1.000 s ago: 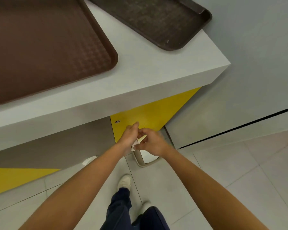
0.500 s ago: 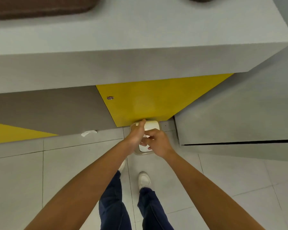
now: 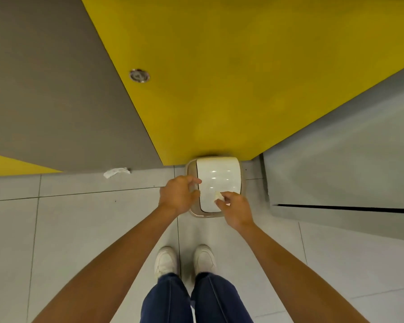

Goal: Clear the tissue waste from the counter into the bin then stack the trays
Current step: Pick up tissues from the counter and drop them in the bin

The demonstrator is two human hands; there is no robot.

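Pinching a small wad of tissue (image 3: 218,196), the right hand (image 3: 236,209) hovers over the white-lidded bin (image 3: 217,178), which stands on the floor against a yellow panel (image 3: 219,78). The left hand (image 3: 177,194) curls at the lid's left edge — grip unclear.

- The hands are drawing apart: the left hand (image 3: 177,194) is now resting at the left edge of the bin lid (image 3: 219,176).
- The right hand (image 3: 234,210) alone is pinching the tissue (image 3: 218,196) (a small scrap) over the lid's near end.
- The trays are passing out of view.
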